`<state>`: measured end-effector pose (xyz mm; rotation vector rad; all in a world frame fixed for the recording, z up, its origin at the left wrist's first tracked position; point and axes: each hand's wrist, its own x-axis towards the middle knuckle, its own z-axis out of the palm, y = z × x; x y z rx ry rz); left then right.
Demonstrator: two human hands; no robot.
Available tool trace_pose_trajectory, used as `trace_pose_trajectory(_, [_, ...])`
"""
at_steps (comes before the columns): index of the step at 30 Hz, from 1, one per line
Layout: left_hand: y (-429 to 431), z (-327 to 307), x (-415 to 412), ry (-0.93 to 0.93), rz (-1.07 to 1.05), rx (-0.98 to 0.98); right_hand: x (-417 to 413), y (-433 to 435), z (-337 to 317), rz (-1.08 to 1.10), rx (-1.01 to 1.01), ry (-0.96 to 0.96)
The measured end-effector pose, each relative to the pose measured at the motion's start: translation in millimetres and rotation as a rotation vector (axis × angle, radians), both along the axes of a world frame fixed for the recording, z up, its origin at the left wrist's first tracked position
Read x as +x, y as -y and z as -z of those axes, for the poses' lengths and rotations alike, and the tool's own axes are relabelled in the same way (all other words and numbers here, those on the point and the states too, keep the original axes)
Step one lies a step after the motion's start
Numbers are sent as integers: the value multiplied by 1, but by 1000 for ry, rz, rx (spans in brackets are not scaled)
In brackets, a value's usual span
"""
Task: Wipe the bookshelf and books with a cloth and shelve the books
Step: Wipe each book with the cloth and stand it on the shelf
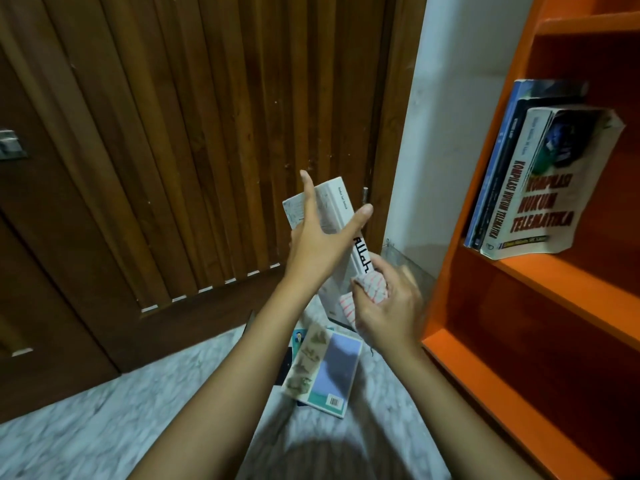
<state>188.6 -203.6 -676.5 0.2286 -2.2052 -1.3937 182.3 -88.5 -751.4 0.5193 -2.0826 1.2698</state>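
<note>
Left hand (318, 244) grasps tilted white book (337, 202), thumb across spine; right hand (388, 306) fingers clenched round striped cloth (370, 284), cloth touching spine's lower end; floor books (325, 368) below; orange bookshelf (554, 299) at right.

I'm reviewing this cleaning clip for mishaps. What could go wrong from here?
1. The left hand holds the white book in the air while the right hand rubs the cloth on its spine; it may slip onto the floor books below.
2. The shelved books lean on the orange bookshelf; adding another could topple them.
</note>
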Motion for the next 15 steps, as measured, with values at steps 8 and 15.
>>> trace_pose_trajectory(8, [0,-2,15,-145,-66,61,7,7,4,-50,189,-180])
trace_pose_trajectory(15, [17,-10,15,-461,-69,388,-9,2,-11,-179,193,-303])
